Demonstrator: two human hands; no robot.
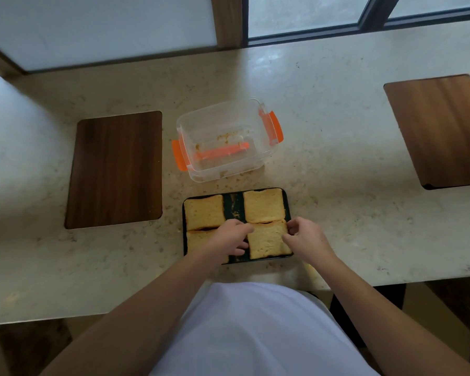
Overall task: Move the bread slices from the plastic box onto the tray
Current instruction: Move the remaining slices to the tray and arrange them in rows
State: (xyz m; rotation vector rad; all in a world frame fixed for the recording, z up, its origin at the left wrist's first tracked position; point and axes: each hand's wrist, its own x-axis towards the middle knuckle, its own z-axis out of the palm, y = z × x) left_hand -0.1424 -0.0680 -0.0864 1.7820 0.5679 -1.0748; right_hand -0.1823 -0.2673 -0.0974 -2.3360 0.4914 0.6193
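Four bread slices on the dark tray (234,204), pale gold, soft-edged squares, laid two by two. The far-left slice (204,211) and far-right slice (264,205) lie flat with a strip of bare tray between them. The near-right slice (267,241) butts against the far-right one, and both hands are on it: the left hand (229,236) with fingers together pressing at its left edge, the right hand (307,240) with fingertips pinched on its right edge. The near-left slice (194,237) is mostly hidden under the left hand and forearm.

The tray sits close to the near edge of the worktop (337,164), right in front of the person, its right rim just under the right hand. Crumbs dot the surface around it.

Just beyond the tray stands the plastic box (225,139), clear, lidless, orange clips at both ends; inside there is no bread, only crumbs and smears, with an orange bar showing through its bottom.

Open worktop lies either side. A dark wooden board (114,169) is set to the left, well apart from the tray, and another wooden board (440,131) lies towards the right edge.
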